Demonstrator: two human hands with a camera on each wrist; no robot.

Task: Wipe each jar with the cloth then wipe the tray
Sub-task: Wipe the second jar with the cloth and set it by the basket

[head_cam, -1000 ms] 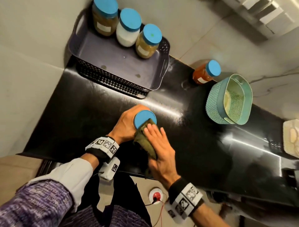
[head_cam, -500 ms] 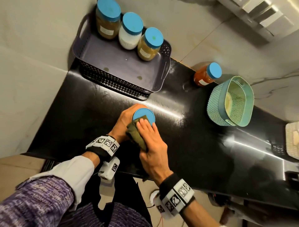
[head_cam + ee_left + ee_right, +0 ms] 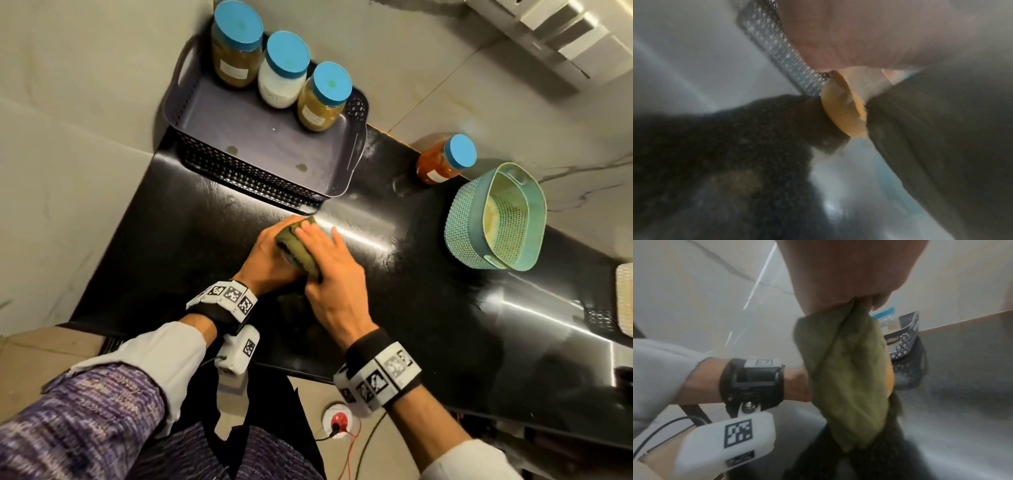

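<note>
My left hand grips a jar with orange contents that stands on the black counter just in front of the tray. An olive-green cloth is draped over the jar's top and near side. My right hand lies over the cloth and holds it against the jar, so the lid is almost fully hidden. In the right wrist view the cloth hangs down from that hand. The dark mesh-sided tray holds three blue-lidded jars along its far side: brown, white and mustard.
Another jar with orange-red contents stands on the counter right of the tray. A teal basket sits further right. A pale container is cut off at the right edge. Walls close the counter at the back and left.
The cloth and my right hand slid from the jar's near side up over its blue lid, which is now covered. My left hand kept its grip on the jar.
</note>
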